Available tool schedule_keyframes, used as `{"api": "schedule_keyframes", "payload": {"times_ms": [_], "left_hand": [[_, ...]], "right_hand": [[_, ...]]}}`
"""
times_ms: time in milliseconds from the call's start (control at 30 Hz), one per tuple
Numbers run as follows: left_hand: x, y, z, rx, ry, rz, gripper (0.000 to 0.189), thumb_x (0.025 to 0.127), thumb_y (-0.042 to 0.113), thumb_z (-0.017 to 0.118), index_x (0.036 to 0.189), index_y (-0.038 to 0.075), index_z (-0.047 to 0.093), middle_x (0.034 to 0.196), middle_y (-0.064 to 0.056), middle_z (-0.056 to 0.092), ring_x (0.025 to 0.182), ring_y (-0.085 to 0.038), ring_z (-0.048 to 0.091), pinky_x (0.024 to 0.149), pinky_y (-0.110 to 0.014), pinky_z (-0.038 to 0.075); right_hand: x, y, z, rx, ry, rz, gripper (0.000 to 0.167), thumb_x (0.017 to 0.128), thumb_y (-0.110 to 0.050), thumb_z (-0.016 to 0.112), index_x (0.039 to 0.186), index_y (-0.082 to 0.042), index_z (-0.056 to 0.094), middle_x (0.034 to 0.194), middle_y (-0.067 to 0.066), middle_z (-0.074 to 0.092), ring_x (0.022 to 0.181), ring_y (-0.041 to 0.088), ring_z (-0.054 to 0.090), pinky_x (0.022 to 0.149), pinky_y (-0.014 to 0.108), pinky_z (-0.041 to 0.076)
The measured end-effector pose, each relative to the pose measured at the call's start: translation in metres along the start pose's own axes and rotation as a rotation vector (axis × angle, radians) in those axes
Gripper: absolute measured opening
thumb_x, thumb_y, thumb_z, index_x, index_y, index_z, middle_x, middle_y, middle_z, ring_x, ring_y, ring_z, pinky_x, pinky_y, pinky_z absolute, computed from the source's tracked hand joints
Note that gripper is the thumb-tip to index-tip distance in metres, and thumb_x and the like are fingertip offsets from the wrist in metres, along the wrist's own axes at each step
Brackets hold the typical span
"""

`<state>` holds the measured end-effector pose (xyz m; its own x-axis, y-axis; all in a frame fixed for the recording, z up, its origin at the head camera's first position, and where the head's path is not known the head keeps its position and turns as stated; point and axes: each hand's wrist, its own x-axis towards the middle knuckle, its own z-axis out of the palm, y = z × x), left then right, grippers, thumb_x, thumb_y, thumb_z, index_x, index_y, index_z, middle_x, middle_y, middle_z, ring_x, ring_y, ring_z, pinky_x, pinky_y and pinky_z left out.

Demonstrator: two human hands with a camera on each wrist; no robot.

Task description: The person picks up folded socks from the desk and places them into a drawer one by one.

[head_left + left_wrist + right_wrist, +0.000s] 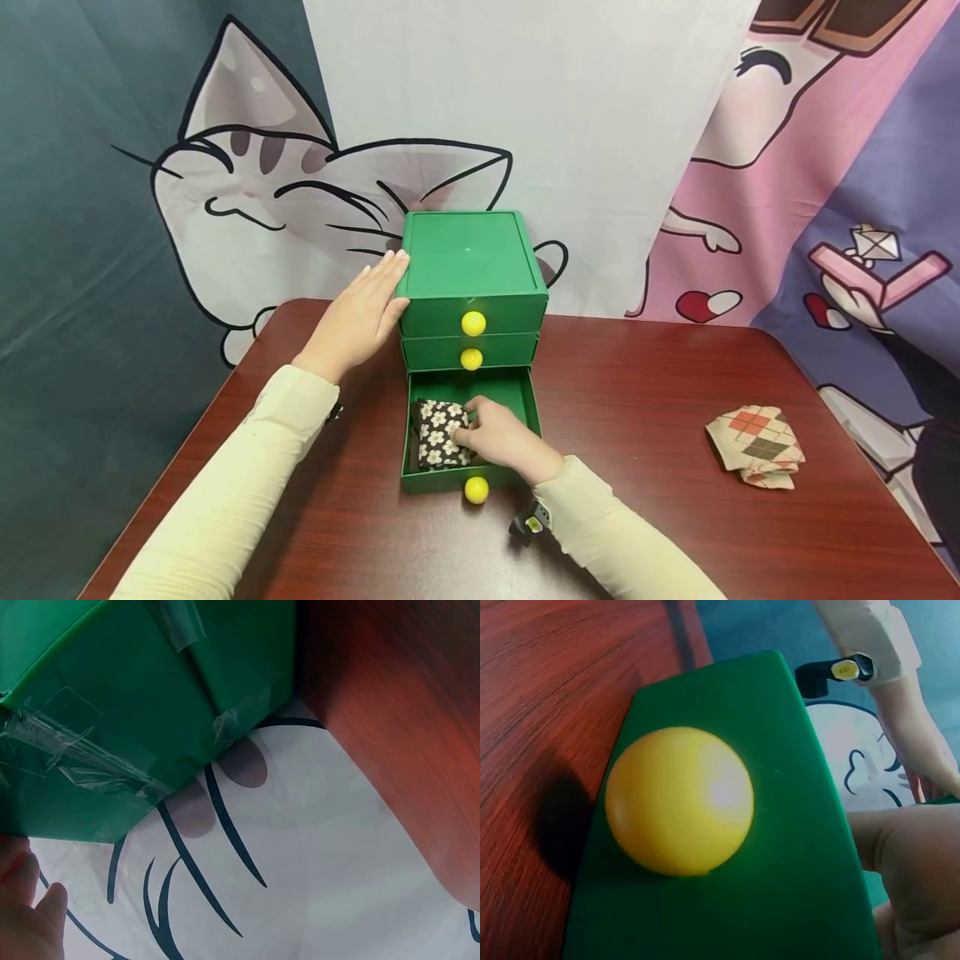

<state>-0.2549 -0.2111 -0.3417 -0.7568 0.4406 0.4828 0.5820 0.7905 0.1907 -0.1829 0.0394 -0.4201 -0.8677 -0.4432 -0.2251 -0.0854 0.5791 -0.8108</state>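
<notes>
A green drawer cabinet (471,254) stands on the table, its bottom drawer (517,392) pulled out. In the left part of that drawer lies a folded black cloth with white flowers (438,433). My right hand (504,435) reaches in over the drawer's right side and pinches the cloth's right edge with thumb and fingers; some fingertips are hidden. Against the cabinet's upper left side rests my left hand (360,312), fingers straight. The right wrist view has the drawer's yellow knob (679,801) close up, with part of the right hand (922,870) at the edge.
A folded beige argyle cloth (757,446) lies on the brown table (637,517) to the right. Two upper drawers with yellow knobs (473,323) are closed. Behind the table hangs a curtain (585,167) printed with cartoon cats. Clear tape (97,761) runs along the cabinet's side.
</notes>
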Motion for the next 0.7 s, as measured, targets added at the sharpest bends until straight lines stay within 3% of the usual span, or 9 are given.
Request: {"api": "schedule_keyframes", "payload": {"times_ms": [133,400,500,700], "left_hand": [[0.001,0.001,0.0,0.004,0.001,0.001,0.057,0.109,0.026,0.046,0.157,-0.002,0.032,0.161,-0.018,0.034,0.152,-0.031,0.026,0.124,-0.05,0.019],[0.0,0.001,0.001,0.002,0.005,0.005,0.057,0.109,0.026,0.045,0.157,-0.003,0.032,0.161,-0.018,0.035,0.151,-0.033,0.027,0.125,-0.05,0.019],[0.0,0.0,0.001,0.003,0.008,0.007,0.057,0.109,0.026,0.046,0.156,-0.003,0.032,0.161,-0.018,0.035,0.151,-0.033,0.028,0.124,-0.05,0.019],[0.0,0.0,0.001,0.005,0.005,0.002,0.058,0.109,0.026,0.047,0.157,-0.002,0.032,0.161,-0.018,0.034,0.152,-0.031,0.027,0.125,-0.048,0.018]], "right_hand": [[0.0,-0.001,0.002,-0.005,-0.005,-0.001,0.055,0.092,-0.017,0.071,0.134,0.012,0.051,0.087,0.006,0.068,0.062,0.014,0.066,0.068,0.031,0.057],[-0.003,0.002,-0.005,0.104,0.012,-0.001,0.047,0.093,-0.015,0.071,0.129,0.01,0.055,0.078,0.004,0.068,0.063,0.016,0.066,0.063,0.028,0.056],[-0.006,0.002,-0.011,0.138,0.023,-0.037,0.044,0.093,-0.012,0.069,0.129,0.009,0.057,0.084,0.005,0.07,0.069,0.021,0.068,0.064,0.03,0.058],[-0.019,0.001,-0.033,0.206,-0.008,-0.171,0.038,0.098,-0.012,0.064,0.129,0.009,0.059,0.102,0.015,0.073,0.09,0.037,0.073,0.079,0.042,0.062]]}}
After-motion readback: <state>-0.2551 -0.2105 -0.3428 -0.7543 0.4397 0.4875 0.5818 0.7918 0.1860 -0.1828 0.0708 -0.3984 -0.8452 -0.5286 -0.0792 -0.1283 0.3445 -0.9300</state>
